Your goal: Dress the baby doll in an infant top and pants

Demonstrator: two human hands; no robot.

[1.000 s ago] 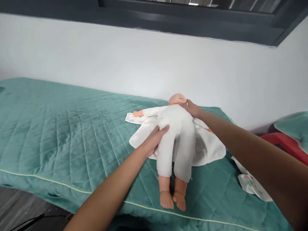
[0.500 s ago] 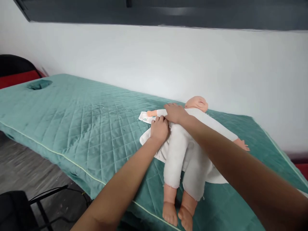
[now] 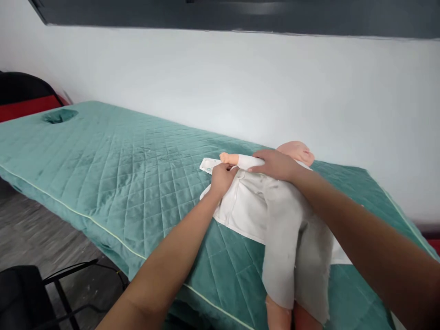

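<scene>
A baby doll [image 3: 282, 220] with a white cloth body lies on the bed, rolled partly onto its side. Under it, white cloth [image 3: 240, 215] is spread out. My left hand [image 3: 222, 178] is closed on the edge of this cloth beside the doll's waist, its fingertips partly hidden. My right hand [image 3: 275, 164] wraps over the doll's upper body near its arm. That arm [image 3: 229, 158] points left, above a white piece with small green print [image 3: 208, 165]. The doll's head [image 3: 296, 151] is turned away by the wall.
The bed has a green quilted cover [image 3: 137, 169] with a face hole [image 3: 60, 116] at the far left. A white wall [image 3: 206, 78] runs behind it. A black chair [image 3: 20, 298] with cables is at lower left, and a red and black seat [image 3: 27, 98] stands beyond.
The doll has been rolled to the right, baring more of the white cloth on its left. My right hand has moved right with it, while my left hand has shifted slightly left.
</scene>
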